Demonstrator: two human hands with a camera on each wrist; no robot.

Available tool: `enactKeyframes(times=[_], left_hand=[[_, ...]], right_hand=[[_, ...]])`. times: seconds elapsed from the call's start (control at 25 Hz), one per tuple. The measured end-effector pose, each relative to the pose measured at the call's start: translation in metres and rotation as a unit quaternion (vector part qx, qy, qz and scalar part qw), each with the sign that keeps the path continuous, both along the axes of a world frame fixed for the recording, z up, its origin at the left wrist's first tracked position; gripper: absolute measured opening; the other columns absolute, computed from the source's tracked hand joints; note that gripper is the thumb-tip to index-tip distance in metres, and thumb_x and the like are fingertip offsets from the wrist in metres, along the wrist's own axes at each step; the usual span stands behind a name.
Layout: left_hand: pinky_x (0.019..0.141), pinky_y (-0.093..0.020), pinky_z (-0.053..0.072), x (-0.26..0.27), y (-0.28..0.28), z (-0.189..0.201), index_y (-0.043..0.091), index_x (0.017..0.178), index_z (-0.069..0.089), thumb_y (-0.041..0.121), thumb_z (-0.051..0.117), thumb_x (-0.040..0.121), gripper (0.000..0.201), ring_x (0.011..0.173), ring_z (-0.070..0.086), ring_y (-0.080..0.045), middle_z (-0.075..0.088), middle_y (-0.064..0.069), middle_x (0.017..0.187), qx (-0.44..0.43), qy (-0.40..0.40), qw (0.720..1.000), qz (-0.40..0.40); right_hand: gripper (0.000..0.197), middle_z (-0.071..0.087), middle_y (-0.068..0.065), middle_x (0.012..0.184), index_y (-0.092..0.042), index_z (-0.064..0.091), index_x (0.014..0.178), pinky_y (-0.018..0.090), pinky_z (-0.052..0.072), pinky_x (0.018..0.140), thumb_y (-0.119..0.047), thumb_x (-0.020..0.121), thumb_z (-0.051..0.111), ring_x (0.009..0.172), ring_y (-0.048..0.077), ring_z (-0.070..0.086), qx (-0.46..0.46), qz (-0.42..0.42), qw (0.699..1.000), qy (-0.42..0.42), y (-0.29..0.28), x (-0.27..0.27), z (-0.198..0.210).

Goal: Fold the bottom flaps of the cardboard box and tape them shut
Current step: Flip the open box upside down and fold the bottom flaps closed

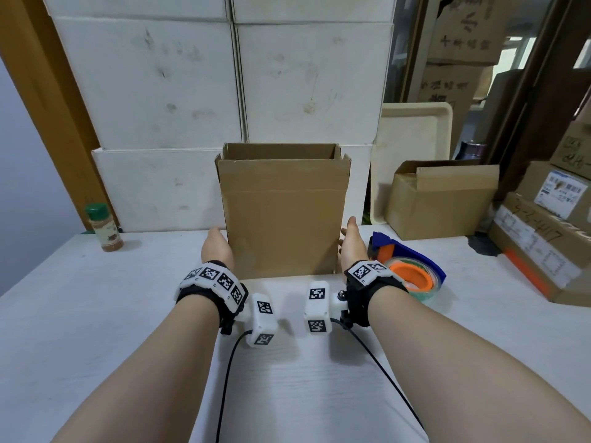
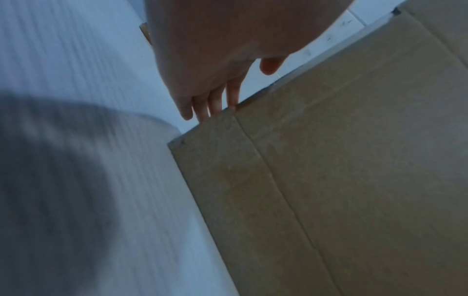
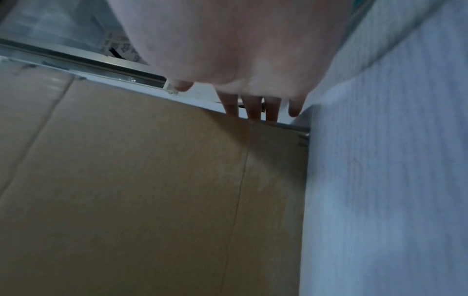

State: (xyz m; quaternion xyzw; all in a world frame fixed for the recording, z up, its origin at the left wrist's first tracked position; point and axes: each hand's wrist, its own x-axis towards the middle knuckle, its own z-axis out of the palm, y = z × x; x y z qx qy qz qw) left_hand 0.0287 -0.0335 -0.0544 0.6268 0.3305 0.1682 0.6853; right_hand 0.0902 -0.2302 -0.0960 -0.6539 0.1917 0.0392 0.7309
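A brown cardboard box [image 1: 281, 212] stands upright on the white table [image 1: 96, 314], its upper flaps standing up and its top open. My left hand [image 1: 216, 247] lies flat beside the box's left side, fingers straight; the left wrist view shows the fingertips [image 2: 215, 108] at the box [image 2: 329, 180] edge. My right hand [image 1: 351, 244] lies flat along the box's right side, fingers [image 3: 253, 108] straight by the box [image 3: 152, 180]. A blue tape dispenser [image 1: 412, 266] with an orange-cored roll lies on the table just right of my right wrist.
White cartons [image 1: 224, 91] are stacked close behind the box. A green-capped spice jar [image 1: 104, 228] stands at the far left. A smaller open cardboard box [image 1: 441, 199] and a cream tray [image 1: 412, 148] sit at the right, with labelled boxes [image 1: 543, 238] at the right edge.
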Motion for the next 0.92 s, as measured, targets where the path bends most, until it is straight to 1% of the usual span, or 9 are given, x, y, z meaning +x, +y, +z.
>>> enactKeyframes(times=[0.08, 0.16, 0.24, 0.36, 0.44, 0.52, 0.68, 0.8, 0.92], left_hand=[[0.082, -0.033, 0.035, -0.003, -0.003, 0.000, 0.017, 0.067, 0.045, 0.020, 0.030, 0.094, 0.031, 0.088, 0.043, -0.028, 0.053, -0.012, 0.084, -0.063, -0.021, 0.998, 0.000], [0.092, -0.035, 0.038, -0.014, -0.009, 0.009, -0.001, 0.098, 0.058, 0.014, 0.026, 0.099, 0.036, 0.104, 0.051, -0.037, 0.059, -0.023, 0.103, -0.098, -0.016, 0.995, -0.003], [0.101, -0.037, 0.039, -0.023, -0.016, 0.018, -0.003, 0.124, 0.052, 0.017, 0.029, 0.099, 0.039, 0.113, 0.052, -0.034, 0.057, -0.021, 0.120, -0.077, -0.020, 0.997, -0.010], [0.102, -0.039, 0.041, -0.027, -0.011, 0.025, 0.005, 0.110, 0.062, 0.036, 0.032, 0.092, 0.047, 0.104, 0.055, -0.030, 0.062, -0.012, 0.114, -0.044, -0.018, 0.998, -0.028], [0.090, -0.035, 0.041, -0.026, -0.008, 0.029, 0.008, 0.090, 0.059, 0.038, 0.032, 0.090, 0.040, 0.092, 0.051, -0.028, 0.059, -0.011, 0.102, -0.032, -0.026, 0.999, -0.035], [0.086, -0.035, 0.041, -0.029, -0.008, 0.037, 0.010, 0.086, 0.054, 0.039, 0.033, 0.088, 0.036, 0.086, 0.050, -0.027, 0.058, -0.009, 0.098, -0.025, -0.039, 0.998, -0.036], [0.099, -0.042, 0.046, -0.032, -0.008, 0.052, 0.015, 0.097, 0.065, 0.048, 0.035, 0.080, 0.047, 0.100, 0.060, -0.029, 0.067, -0.008, 0.109, 0.008, -0.047, 0.998, -0.040], [0.097, -0.033, 0.039, -0.043, -0.012, 0.067, 0.013, 0.103, 0.059, 0.047, 0.034, 0.088, 0.044, 0.103, 0.053, -0.026, 0.060, -0.004, 0.117, 0.001, -0.056, 0.998, -0.035], [0.103, -0.036, 0.034, -0.045, -0.013, 0.072, 0.008, 0.126, 0.052, 0.047, 0.033, 0.094, 0.054, 0.120, 0.048, -0.029, 0.052, -0.009, 0.132, -0.006, -0.056, 0.998, -0.013]], right_hand=[[0.125, 0.041, 0.001, 0.148, -0.028, 0.046, 0.139, 0.045, 0.025, 0.113, -0.102, 0.041, 0.025, 0.134, 0.024, 0.041, -0.026, -0.003, 0.999, 0.024, 0.001, 0.006, -0.014], [0.108, 0.032, 0.000, 0.153, -0.024, 0.038, 0.144, 0.045, 0.020, 0.116, -0.094, 0.062, 0.025, 0.140, 0.026, 0.032, -0.018, 0.024, 0.999, 0.035, 0.004, -0.018, 0.015], [0.101, 0.031, 0.003, 0.154, -0.019, 0.035, 0.146, 0.043, 0.018, 0.118, -0.085, 0.070, 0.025, 0.142, 0.025, 0.028, 0.000, 0.033, 0.999, 0.028, 0.007, -0.043, 0.043], [0.113, 0.048, 0.003, 0.143, -0.022, 0.051, 0.136, 0.045, 0.027, 0.114, -0.089, 0.050, 0.022, 0.134, 0.026, 0.042, -0.019, 0.026, 0.999, -0.005, 0.002, -0.022, 0.030], [0.107, 0.055, 0.002, 0.137, -0.024, 0.058, 0.129, 0.045, 0.030, 0.112, -0.088, 0.052, 0.022, 0.129, 0.026, 0.048, -0.026, 0.029, 0.999, -0.019, -0.001, -0.021, 0.034], [0.097, 0.059, 0.002, 0.131, -0.023, 0.063, 0.122, 0.045, 0.034, 0.111, -0.086, 0.059, 0.024, 0.124, 0.026, 0.052, -0.022, 0.024, 0.999, -0.035, 0.001, -0.033, 0.054], [0.090, 0.062, 0.006, 0.128, -0.019, 0.064, 0.120, 0.046, 0.037, 0.108, -0.079, 0.065, 0.026, 0.120, 0.029, 0.055, -0.017, 0.016, 0.998, -0.059, 0.003, -0.045, 0.076], [0.077, 0.061, 0.004, 0.126, -0.018, 0.061, 0.123, 0.039, 0.037, 0.107, -0.073, 0.082, 0.027, 0.118, 0.028, 0.055, -0.027, 0.029, 0.997, -0.060, 0.000, -0.063, 0.095], [0.074, 0.057, 0.005, 0.127, -0.014, 0.056, 0.128, 0.038, 0.035, 0.104, -0.069, 0.088, 0.026, 0.119, 0.027, 0.052, -0.026, 0.020, 0.998, -0.059, -0.005, -0.062, 0.099]])
